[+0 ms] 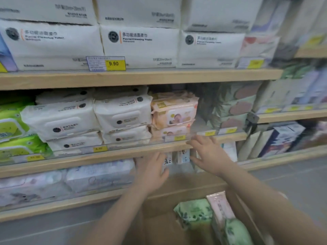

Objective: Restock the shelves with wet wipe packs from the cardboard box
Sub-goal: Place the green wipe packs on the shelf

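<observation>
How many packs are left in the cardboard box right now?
2 show: a green pack lying flat, and a pink-edged pack standing at its right in the cardboard box. More may be hidden below the frame.

I see three shelves stacked — top shelf point(141, 76) carries a row of large packs point(139, 48), with more stacked on them. Middle shelf point(115, 153) holds stacked wipe packs point(122, 114) side by side, a gap right of the baby packs point(174, 114). Left hand point(152, 172) and right hand point(210, 156) reach under its edge, small packs point(183, 156) between them. Cardboard box point(159, 225) sits below, before the shelves — packs point(194, 213) inside, at its right.
</observation>
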